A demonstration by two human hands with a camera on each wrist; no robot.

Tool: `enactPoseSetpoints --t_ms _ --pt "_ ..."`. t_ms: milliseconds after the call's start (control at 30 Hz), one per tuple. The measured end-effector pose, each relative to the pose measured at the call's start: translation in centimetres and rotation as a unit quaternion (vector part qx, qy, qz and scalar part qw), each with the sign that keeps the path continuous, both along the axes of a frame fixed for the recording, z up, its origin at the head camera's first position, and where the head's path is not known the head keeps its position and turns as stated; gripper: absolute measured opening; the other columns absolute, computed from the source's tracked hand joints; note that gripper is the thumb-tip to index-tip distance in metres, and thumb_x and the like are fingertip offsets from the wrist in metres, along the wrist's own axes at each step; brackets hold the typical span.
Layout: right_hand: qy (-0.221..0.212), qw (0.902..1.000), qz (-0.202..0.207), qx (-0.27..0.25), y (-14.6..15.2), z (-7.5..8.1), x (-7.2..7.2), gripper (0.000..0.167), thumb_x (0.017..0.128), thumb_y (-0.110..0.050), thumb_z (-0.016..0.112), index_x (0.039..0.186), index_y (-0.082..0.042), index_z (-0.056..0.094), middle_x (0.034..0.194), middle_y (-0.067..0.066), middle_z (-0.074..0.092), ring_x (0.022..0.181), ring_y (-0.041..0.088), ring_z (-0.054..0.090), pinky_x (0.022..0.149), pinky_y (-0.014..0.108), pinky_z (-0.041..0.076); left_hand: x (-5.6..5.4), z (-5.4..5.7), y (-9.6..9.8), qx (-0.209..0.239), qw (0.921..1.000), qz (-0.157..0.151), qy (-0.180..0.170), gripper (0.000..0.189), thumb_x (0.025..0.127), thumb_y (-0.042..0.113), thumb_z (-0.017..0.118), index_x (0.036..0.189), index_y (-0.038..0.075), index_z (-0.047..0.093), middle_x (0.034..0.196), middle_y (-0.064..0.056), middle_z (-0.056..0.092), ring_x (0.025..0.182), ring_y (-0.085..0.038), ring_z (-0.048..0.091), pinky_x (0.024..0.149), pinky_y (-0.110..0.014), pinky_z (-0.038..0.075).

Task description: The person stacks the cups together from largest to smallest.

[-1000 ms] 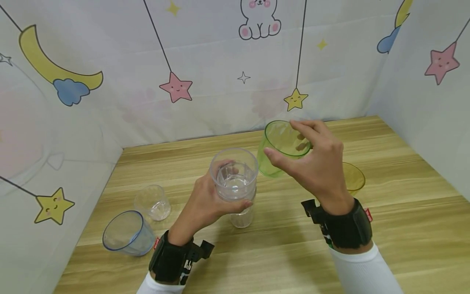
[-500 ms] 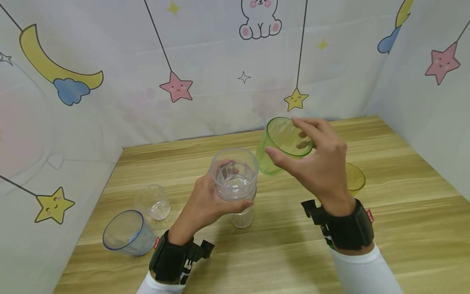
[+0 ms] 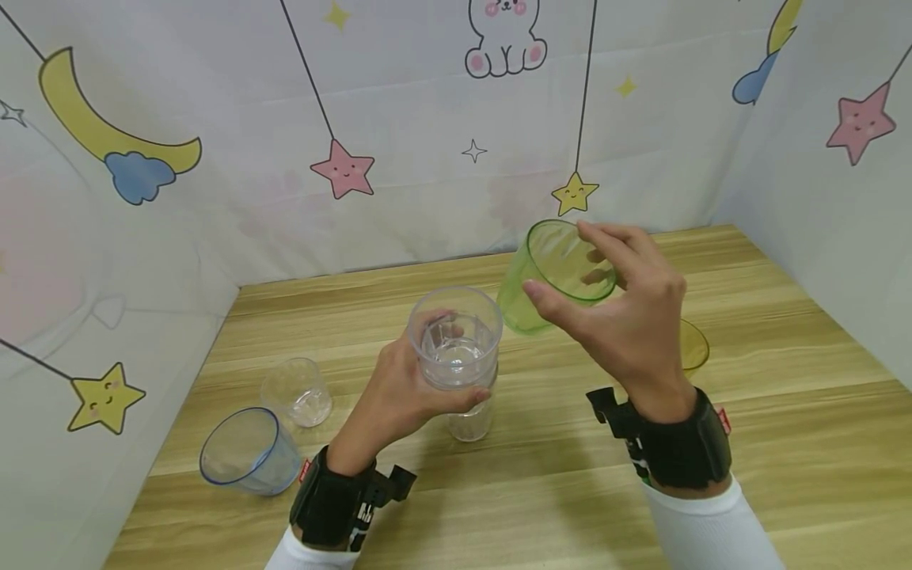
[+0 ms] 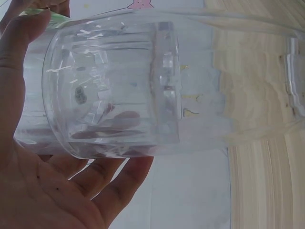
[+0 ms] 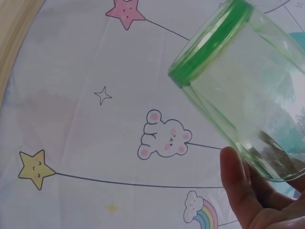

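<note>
My left hand [image 3: 402,392] grips clear plastic cups [image 3: 459,376], one nested in another, with thumb in front and fingers behind. In the left wrist view, the inner cup's ridged base shows through the outer cup's wall [image 4: 257,71]. Whether the stack touches the table cannot be made out. To the right, my right hand [image 3: 634,324] pinches a green cup [image 3: 523,297] at its rim, thumb on the near side and fingers over the far side. It hangs tilted above the table, and its thick green base [image 5: 209,45] appears in the right wrist view.
A blue-rimmed cup [image 3: 274,463] and a smaller clear cup [image 3: 309,400] stand at the left on the wooden table [image 3: 541,507]. Behind my right wrist an amber cup [image 3: 694,348] is partly hidden. Printed cloth walls [image 3: 427,214] border the back and sides.
My right hand has moved up and to the right with the green cup, drawing slightly away from the clear cups. My left hand has stayed in place.
</note>
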State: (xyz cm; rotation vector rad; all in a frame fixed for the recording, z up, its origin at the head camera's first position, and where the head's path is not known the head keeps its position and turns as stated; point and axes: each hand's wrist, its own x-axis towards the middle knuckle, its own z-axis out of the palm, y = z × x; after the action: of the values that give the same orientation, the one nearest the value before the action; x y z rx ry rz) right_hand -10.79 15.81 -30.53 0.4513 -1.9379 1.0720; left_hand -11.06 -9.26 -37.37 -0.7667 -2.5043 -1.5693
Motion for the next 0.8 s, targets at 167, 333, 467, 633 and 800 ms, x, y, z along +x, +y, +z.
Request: enactPoseSetpoints --t_ms 167,333,467,633,800 --pt "0.005 1.0000 0.001 -0.008 0.03 0.12 0.13 0.064 0.069 -0.031 0.088 0.121 0.002 0.072 0.116 0.010 0.068 0.091 0.020 0.062 0.071 0.019 0.052 -0.04 -0.05 0.02 -0.003 1.0000 0.002 0.001 0.088 0.067 0.030 0.097 0.139 0.022 0.046 0.125 0.000 0.065 0.107 -0.017 0.066 0.087 -0.042 0.054" --pt "0.005 0.9997 -0.001 -0.024 -0.06 0.26 0.30 0.063 0.066 -0.027 0.089 0.121 0.000 0.072 0.116 0.008 0.068 0.090 0.021 0.062 0.071 0.019 0.051 -0.02 -0.04 0.03 -0.002 1.0000 0.003 -0.003 0.089 0.066 0.030 0.097 0.139 0.021 0.047 0.125 0.000 0.065 0.106 -0.017 0.066 0.088 -0.042 0.054" --pt "0.007 0.9995 0.000 -0.031 -0.19 0.40 0.46 0.063 0.067 -0.026 0.089 0.121 0.000 0.072 0.116 0.008 0.069 0.091 0.021 0.062 0.072 0.019 0.051 0.00 -0.06 0.03 0.000 1.0000 0.004 -0.005 0.089 0.066 0.030 0.097 0.139 0.021 0.047 0.125 0.000 0.065 0.107 -0.017 0.065 0.088 -0.042 0.054" --pt "0.012 0.9990 0.006 -0.043 -0.27 0.54 0.71 0.066 0.068 -0.032 0.088 0.123 0.001 0.071 0.118 0.008 0.069 0.094 0.020 0.062 0.074 0.021 0.053 -0.03 -0.11 0.04 0.000 1.0000 0.003 -0.006 0.088 0.067 0.030 0.096 0.139 0.021 0.047 0.125 0.000 0.065 0.107 -0.017 0.065 0.088 -0.042 0.054" --pt "0.021 0.9978 0.020 -0.060 -0.42 0.85 1.00 0.068 0.068 -0.031 0.088 0.125 0.001 0.070 0.120 0.009 0.068 0.099 0.022 0.061 0.077 0.023 0.053 -0.07 -0.13 0.04 -0.001 1.0000 0.004 -0.005 0.088 0.067 0.030 0.096 0.139 0.022 0.047 0.125 0.000 0.065 0.107 -0.017 0.065 0.088 -0.042 0.053"
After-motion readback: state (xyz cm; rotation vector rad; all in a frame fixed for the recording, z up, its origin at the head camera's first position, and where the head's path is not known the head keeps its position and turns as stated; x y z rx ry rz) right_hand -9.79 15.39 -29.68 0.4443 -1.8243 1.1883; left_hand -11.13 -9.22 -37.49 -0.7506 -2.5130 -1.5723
